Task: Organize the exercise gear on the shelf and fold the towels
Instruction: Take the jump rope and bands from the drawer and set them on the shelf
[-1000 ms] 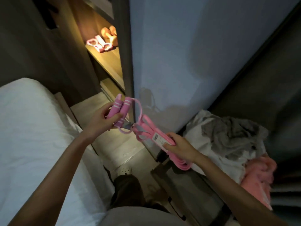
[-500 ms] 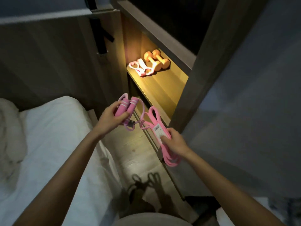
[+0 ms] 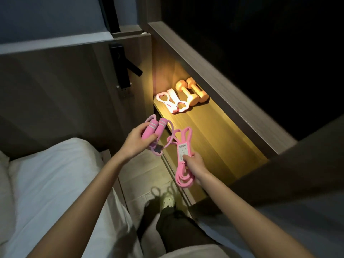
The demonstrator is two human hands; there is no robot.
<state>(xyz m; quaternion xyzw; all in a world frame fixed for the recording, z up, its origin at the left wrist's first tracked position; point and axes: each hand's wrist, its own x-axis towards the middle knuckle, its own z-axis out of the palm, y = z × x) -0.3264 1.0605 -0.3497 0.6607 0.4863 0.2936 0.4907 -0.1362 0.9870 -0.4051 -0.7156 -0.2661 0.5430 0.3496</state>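
Evidently light and limp, the pink skipping rope with two foam handles (image 3: 160, 127) hung just in front of the lit wooden shelf (image 3: 214, 131), its thin cord looped loosely below. It looked best carried by the stiff handles, since the cord would probably dangle and snag. The left hand (image 3: 134, 142) had its fingers (image 3: 151, 136) curled round both handles together. Beside it, the flat pink rubber resistance band with a white label (image 3: 183, 146), folded in soft floppy loops, was gripped at its middle by the right hand (image 3: 194, 164), thumb pressed on the label. Further back on the shelf lay two orange dumbbells (image 3: 191, 92) and a pink-and-white heart-handled stretch band (image 3: 173, 101).
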